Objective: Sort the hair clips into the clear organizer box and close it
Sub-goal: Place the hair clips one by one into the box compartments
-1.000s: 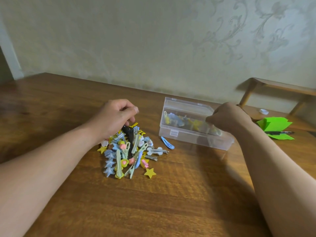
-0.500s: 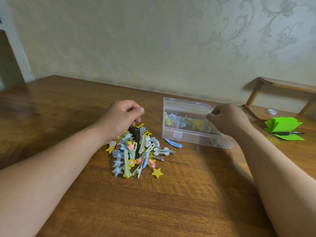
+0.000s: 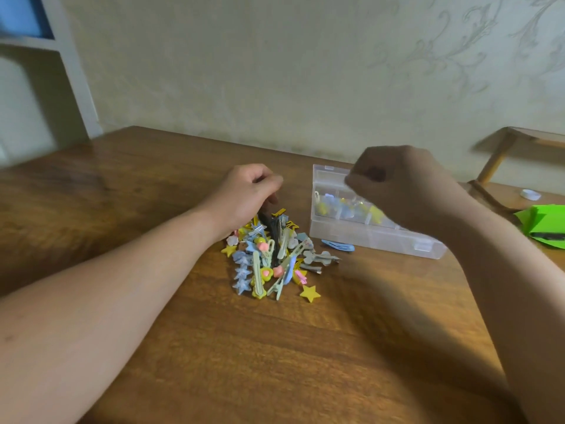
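Our left hand [image 3: 247,194] pinched a dark clip [image 3: 271,226] atop the hair clips [image 3: 266,270] heaped just beneath it, light, slick, springy things best taken by their flat bodies, while our right hand [image 3: 397,182] hung curled over the open clear organizer box [image 3: 367,237], gripping what we could not tell.

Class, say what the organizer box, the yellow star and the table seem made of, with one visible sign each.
Organizer box: clear plastic, likely; clips show through its walls.
Yellow star: opaque plastic, seemingly; flat even colour.
Table: wood or veneer, glossy; grain lines and reflections.
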The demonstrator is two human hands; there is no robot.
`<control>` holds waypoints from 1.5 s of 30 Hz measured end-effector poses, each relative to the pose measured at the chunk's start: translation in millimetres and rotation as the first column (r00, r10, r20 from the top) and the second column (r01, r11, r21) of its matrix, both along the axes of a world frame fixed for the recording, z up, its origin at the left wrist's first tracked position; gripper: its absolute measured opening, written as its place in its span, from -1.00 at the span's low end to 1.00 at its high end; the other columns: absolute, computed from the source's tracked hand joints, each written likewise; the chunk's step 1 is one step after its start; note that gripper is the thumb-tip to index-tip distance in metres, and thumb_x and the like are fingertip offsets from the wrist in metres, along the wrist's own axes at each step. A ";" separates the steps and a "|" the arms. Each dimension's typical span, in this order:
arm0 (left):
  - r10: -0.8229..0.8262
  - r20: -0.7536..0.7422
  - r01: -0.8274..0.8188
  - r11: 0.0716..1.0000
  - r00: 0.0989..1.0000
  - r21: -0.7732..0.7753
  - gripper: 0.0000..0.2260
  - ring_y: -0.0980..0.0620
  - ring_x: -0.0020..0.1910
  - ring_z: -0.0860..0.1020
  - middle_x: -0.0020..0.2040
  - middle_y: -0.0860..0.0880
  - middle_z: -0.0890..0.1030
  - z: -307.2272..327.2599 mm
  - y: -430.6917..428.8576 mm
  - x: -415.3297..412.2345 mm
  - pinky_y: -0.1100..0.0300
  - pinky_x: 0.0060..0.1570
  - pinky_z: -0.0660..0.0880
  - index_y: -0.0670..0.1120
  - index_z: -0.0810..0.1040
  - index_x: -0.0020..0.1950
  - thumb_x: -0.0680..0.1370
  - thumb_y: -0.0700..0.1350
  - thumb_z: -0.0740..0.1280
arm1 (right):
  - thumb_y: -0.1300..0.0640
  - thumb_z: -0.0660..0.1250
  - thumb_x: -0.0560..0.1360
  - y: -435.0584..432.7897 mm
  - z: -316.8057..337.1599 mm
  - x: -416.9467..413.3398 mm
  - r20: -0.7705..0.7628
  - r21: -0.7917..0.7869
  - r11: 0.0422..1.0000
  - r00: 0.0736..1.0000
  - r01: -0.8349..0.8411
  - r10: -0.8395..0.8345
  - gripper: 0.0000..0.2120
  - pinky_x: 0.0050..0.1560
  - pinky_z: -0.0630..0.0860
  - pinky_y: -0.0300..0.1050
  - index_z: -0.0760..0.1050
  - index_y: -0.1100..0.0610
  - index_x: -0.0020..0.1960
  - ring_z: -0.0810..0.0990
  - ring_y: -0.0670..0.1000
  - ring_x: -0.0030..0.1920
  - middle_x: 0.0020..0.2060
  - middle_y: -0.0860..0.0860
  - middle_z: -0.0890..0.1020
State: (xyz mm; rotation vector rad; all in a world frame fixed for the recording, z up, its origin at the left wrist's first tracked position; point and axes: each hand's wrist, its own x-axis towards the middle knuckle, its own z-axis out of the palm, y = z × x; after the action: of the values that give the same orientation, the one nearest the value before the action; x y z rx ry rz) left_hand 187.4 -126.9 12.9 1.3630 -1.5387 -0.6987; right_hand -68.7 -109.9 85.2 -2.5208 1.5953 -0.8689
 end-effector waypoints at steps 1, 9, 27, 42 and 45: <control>0.001 -0.008 -0.001 1.000 1.000 0.002 -0.80 0.03 -0.19 0.64 -0.11 -0.08 0.72 0.4 -0.4 0.4 -0.03 0.03 0.60 -0.10 0.70 0.04 0.69 -0.02 0.34 | 0.01 0.41 0.58 4.0 -0.8 6.2 -0.057 0.033 0.998 0.997 -0.059 0.060 -0.91 -0.20 0.54 -0.13 0.67 -0.07 -0.08 0.62 -0.12 -0.19 -0.22 -0.15 0.67; -0.002 -0.035 0.002 1.000 0.999 0.003 -0.81 -0.02 -0.15 0.65 -0.13 -0.05 0.71 -0.9 -1.8 2.1 -0.16 0.13 0.61 -0.09 0.72 0.05 0.65 -0.02 0.37 | -0.01 0.44 0.58 14.8 -9.4 23.9 -0.324 0.257 0.942 0.898 -0.217 0.296 -0.87 -0.22 0.46 -0.30 0.63 -0.25 0.06 0.58 -0.22 -0.12 -0.12 -0.20 0.66; -0.008 -0.016 0.008 1.000 1.000 0.009 -0.83 -0.01 -0.12 0.66 -0.10 -0.04 0.72 -2.6 -3.3 2.5 -0.02 0.05 0.60 -0.04 0.72 0.06 0.67 -0.01 0.36 | 0.04 0.43 0.56 23.5 -7.2 21.4 -0.571 0.286 0.958 0.803 0.000 0.170 -0.84 -0.10 0.57 -0.23 0.75 -0.04 0.08 0.66 -0.10 -0.06 -0.24 -0.13 0.69; -0.036 -0.012 0.036 0.999 0.999 0.003 -0.82 0.02 -0.19 0.65 -0.14 -0.02 0.72 -1.0 -2.7 3.4 -0.11 0.08 0.62 -0.04 0.72 0.03 0.64 0.01 0.37 | 0.01 0.34 0.61 35.7 -16.1 49.7 -0.425 0.227 0.947 0.852 -0.227 0.307 -0.80 -0.19 0.53 -0.22 0.59 -0.20 0.19 0.55 -0.16 -0.14 -0.12 -0.19 0.61; -0.028 -0.016 0.028 1.000 0.999 -0.005 -0.83 0.03 -0.21 0.64 -0.15 -0.03 0.73 -2.4 -5.4 2.9 -0.06 0.04 0.61 -0.03 0.72 0.02 0.65 -0.01 0.37 | 0.00 0.36 0.58 37.4 -20.8 52.9 -0.449 0.228 0.948 0.840 -0.220 0.303 -0.88 -0.12 0.61 -0.09 0.59 -0.15 0.10 0.58 -0.09 -0.10 -0.10 -0.15 0.62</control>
State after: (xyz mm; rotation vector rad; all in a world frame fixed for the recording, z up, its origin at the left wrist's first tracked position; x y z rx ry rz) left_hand 190.3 -132.3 10.4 1.3316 -1.5488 -0.7212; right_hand -15.8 -72.5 64.4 -2.8760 1.2826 -0.0671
